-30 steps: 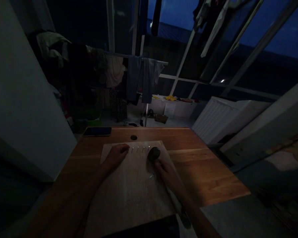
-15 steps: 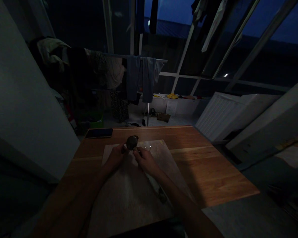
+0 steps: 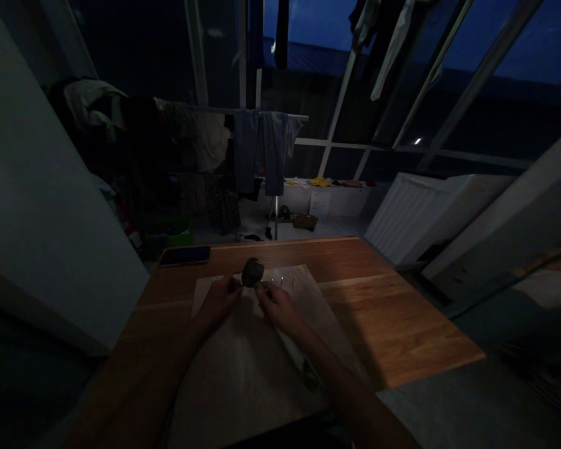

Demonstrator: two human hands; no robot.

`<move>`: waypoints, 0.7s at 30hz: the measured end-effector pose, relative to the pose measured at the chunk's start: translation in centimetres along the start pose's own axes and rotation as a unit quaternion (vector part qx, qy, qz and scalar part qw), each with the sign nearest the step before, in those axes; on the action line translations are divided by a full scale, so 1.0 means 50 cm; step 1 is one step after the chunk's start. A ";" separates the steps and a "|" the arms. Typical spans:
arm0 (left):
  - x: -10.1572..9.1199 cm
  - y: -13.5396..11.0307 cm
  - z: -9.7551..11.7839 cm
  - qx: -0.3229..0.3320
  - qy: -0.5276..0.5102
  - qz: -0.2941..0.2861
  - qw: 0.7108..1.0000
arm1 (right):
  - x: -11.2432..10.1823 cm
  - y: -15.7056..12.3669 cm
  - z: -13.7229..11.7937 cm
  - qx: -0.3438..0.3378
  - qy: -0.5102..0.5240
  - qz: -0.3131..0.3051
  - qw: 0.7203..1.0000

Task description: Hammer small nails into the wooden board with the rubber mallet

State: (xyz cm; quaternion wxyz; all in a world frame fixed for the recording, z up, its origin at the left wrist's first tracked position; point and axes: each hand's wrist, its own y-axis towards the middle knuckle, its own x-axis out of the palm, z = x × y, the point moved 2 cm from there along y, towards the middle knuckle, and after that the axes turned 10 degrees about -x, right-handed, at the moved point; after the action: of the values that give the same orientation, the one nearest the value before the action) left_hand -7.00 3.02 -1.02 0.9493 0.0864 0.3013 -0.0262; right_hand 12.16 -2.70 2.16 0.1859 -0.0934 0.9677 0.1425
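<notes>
A dark, rounded object is up between my hands, over the far part of a pale board; the dim light hides its kind. The fingertips of my left hand are closed at its lower left side. My right hand pinches at its lower right edge. Partly covered by my right forearm, a long pale item with a dark end lies on the board. Small thin light pieces rest near the board's far right corner.
The board lies on a wooden table. A phone is at the table's far left corner. Beyond stand a drying rack with hanging jeans, a green basket and a white ribbed unit. A pale wall panel rises on the left.
The dark rounded object has turned slightly between my fingers and shows a different outline. Both hands keep hold around it. The view has shifted a little.
</notes>
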 end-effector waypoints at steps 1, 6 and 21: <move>0.000 0.000 0.001 0.012 0.009 0.012 1.000 | -0.015 -0.012 0.005 0.015 0.014 0.001 1.000; -0.003 -0.021 0.048 0.143 0.102 0.080 0.981 | -0.114 -0.088 0.032 0.030 -0.043 0.006 0.999; 0.153 -0.163 0.163 0.492 0.354 -0.162 0.779 | -0.136 -0.150 0.092 0.089 -0.026 0.056 0.994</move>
State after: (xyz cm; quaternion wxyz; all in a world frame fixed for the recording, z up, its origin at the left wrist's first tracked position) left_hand 3.04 -6.44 -0.06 0.5858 0.4950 0.5713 -0.2921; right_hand 21.65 -7.46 -1.13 0.2100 -0.0183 0.9751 0.0683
